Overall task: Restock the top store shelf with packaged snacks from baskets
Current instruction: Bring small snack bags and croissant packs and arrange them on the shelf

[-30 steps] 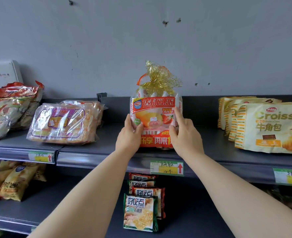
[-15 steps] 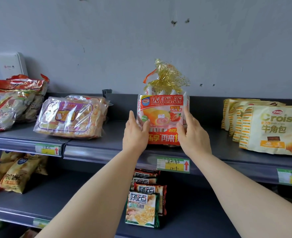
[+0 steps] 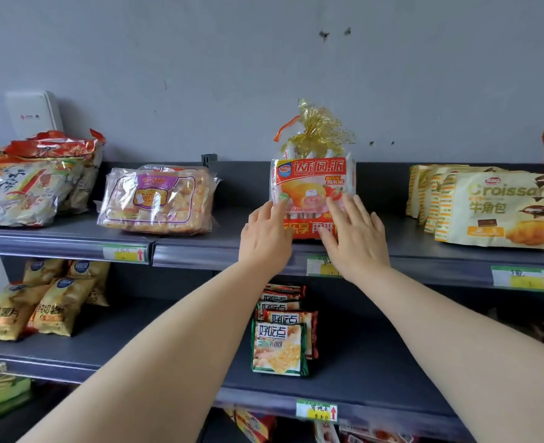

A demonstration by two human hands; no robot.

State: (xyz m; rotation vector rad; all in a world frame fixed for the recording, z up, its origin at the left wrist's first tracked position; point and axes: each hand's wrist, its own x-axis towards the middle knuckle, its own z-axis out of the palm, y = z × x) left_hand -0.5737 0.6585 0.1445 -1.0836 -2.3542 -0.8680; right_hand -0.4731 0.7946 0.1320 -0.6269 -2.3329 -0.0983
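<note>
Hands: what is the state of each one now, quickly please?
Left hand: open, fingertips touching the red pie bag.
Right hand: open, fingers spread against the bag's front.

A red-and-orange pie bag (image 3: 312,183) with gold-dotted gathered top, cream yellow-striped croissant packs (image 3: 494,209), dark grey shelf (image 3: 200,251).

you face a grey wall (image 3: 200,65) with a few dark marks, evenly lit. a white box (image 3: 34,115) is mounted on it at the left. dark grey shelves (image 3: 232,251) run across below, price tags (image 3: 523,278) along their front edges.
</note>
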